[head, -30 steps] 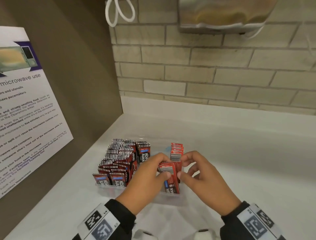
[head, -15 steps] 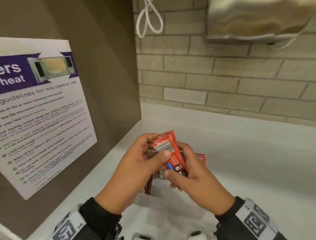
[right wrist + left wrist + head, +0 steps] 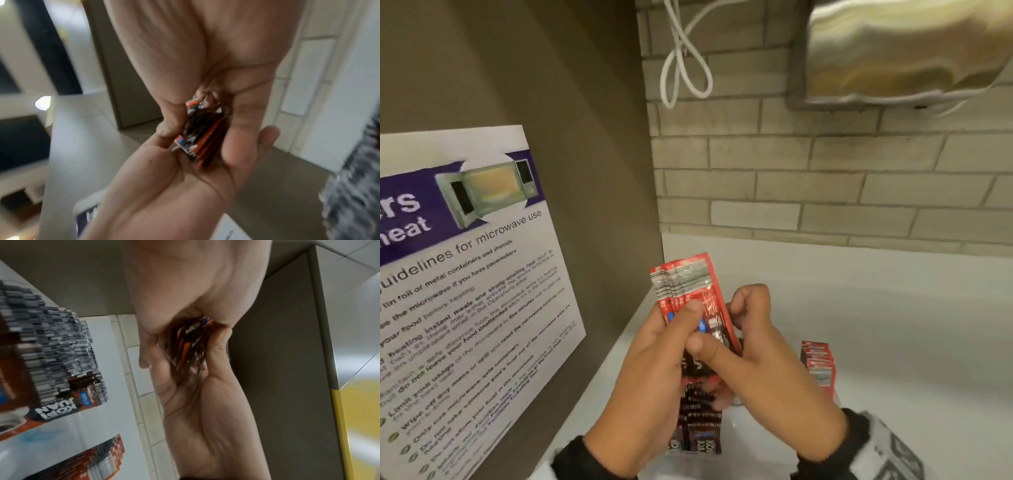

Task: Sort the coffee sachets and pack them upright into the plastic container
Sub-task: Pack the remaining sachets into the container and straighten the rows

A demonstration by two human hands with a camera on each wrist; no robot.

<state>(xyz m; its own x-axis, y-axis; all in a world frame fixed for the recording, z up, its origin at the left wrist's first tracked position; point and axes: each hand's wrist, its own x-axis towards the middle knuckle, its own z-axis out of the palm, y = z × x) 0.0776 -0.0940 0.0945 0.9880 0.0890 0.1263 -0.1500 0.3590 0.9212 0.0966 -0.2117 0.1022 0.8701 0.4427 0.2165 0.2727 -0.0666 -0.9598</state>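
A bundle of red and brown coffee sachets [image 3: 693, 301] is held up above the counter by both hands. My left hand [image 3: 650, 370] grips it from the left, thumb across the front. On the other side my right hand [image 3: 753, 353] pinches the bundle, thumb on its face. Both wrist views show the sachet bundle [image 3: 192, 345] [image 3: 202, 129] clamped between the two palms. Below the hands, upright sachets [image 3: 700, 421] stand in the clear plastic container [image 3: 729, 459], mostly hidden. A second row of sachets [image 3: 820, 366] stands to the right.
A microwave guidelines poster [image 3: 462, 291] hangs on the brown side panel at left. Behind the white counter [image 3: 893, 342] is a brick wall with a looped white cord [image 3: 685, 58] and a metal dispenser [image 3: 900, 51] above.
Both hands have lifted the bundle of sachets out of the container and up toward the camera. The head view has tilted upward, so the container now sits at the bottom edge.
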